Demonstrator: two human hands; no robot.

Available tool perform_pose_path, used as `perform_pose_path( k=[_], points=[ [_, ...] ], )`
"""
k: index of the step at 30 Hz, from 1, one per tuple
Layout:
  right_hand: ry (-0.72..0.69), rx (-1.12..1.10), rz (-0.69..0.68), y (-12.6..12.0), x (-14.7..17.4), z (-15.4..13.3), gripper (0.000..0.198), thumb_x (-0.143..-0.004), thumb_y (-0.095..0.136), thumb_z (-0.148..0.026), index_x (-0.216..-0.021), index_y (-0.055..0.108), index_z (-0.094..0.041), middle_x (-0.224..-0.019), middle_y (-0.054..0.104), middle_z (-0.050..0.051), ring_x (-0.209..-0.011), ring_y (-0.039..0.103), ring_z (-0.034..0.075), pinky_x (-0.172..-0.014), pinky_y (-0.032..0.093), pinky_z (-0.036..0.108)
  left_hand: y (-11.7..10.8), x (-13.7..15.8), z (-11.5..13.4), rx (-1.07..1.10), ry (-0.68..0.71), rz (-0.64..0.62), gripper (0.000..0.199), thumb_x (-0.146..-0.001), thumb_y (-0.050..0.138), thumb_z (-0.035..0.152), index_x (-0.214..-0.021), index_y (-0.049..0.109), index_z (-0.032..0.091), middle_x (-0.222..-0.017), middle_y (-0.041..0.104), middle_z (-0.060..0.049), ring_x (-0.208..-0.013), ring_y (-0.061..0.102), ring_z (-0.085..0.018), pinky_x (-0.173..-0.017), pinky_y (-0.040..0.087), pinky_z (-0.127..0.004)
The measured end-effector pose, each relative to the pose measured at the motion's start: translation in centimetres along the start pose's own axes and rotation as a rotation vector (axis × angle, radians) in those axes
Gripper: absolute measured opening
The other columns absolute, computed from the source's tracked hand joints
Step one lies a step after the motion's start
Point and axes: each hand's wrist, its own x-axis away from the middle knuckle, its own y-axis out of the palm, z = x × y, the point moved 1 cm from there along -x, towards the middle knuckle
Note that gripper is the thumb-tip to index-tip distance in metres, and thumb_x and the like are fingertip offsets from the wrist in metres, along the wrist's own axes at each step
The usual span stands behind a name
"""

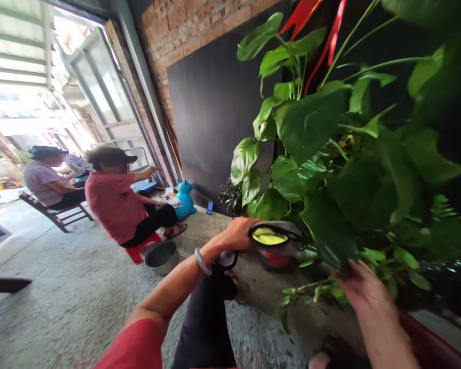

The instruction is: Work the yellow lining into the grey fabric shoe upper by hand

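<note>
My left hand (240, 233), with a pale bangle on the wrist, grips a grey cloth item (292, 245) with black edging and a yellow lining (269, 236); its exact kind is unclear. A second grey and black piece (226, 259) shows below the same wrist. Lower right, my right hand (364, 287) pinches the lower tip of a large dark green leaf (330, 230) of a potted plant; its fingertips are partly behind the leaf. Broad leaves (311, 123) rise above both hands. A red pot (274, 259) is partly hidden beneath the cloth item.
A person in a red shirt (113, 205) sits on a red stool (138, 251) at the left, beside a grey basin (162, 259). Another seated person (42, 179) is farther back. A blue animal figure (185, 199) and a phone (210, 207) stand near the black panel (215, 123).
</note>
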Motion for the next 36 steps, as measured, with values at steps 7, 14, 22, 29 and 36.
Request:
perform_pose_path(
  k=[7,14,22,29,36],
  points=[
    [0.112,0.007,0.002,-0.3,0.9,-0.6,0.025,-0.054,0.071,-0.010,-0.073,0.061,-0.024,-0.074,0.068,-0.005,-0.061,0.062,0.015,-0.049,0.055,0.030,6.6,-5.4,0.5,-0.262,-0.164,-0.161,0.052,-0.079,0.068,0.024,-0.131,0.067,0.019,-0.117,0.074,-0.014,-0.112,0.070,-0.032,-0.093,0.055,-0.037],
    [0.144,0.063,-0.101,-2.3,-0.1,1.5,0.039,-0.047,0.072,-0.013,-0.084,0.069,-0.025,-0.075,0.069,-0.001,-0.065,0.066,0.015,-0.059,0.060,0.030,7.3,-2.4,-1.0,-0.140,-0.141,-0.244,0.040,-0.081,0.068,0.032,-0.120,0.072,0.022,-0.112,0.077,-0.010,-0.110,0.072,-0.031,-0.092,0.056,-0.036],
    [0.173,0.254,-0.156,-1.5,-3.5,8.3,0.029,-0.053,0.077,-0.019,-0.079,0.066,-0.025,-0.085,0.072,0.004,-0.079,0.069,0.020,-0.072,0.057,0.035,3.2,-4.8,1.4,0.349,0.022,0.163,0.042,-0.078,0.071,0.021,-0.120,0.072,0.016,-0.108,0.079,-0.006,-0.098,0.073,-0.023,-0.088,0.057,-0.029],
    [0.122,0.389,-0.164,4.3,-9.1,10.6,0.022,-0.090,0.067,-0.035,-0.109,0.068,-0.024,-0.126,0.066,0.007,-0.117,0.062,0.024,-0.103,0.050,0.046,1.2,-6.2,3.1,0.440,0.054,0.386,0.045,-0.077,0.073,0.017,-0.122,0.071,0.015,-0.110,0.078,-0.007,-0.100,0.073,-0.024,-0.088,0.058,-0.030],
    [0.192,0.438,-0.199,7.1,-10.6,13.6,0.043,-0.096,0.064,-0.043,-0.131,0.060,-0.019,-0.132,0.060,0.011,-0.112,0.063,0.024,-0.093,0.056,0.047,0.8,-5.7,2.1,0.499,-0.005,0.327,0.040,-0.075,0.074,0.019,-0.115,0.073,0.015,-0.103,0.078,-0.004,-0.094,0.072,-0.022,-0.083,0.057,-0.027]
  ],
)
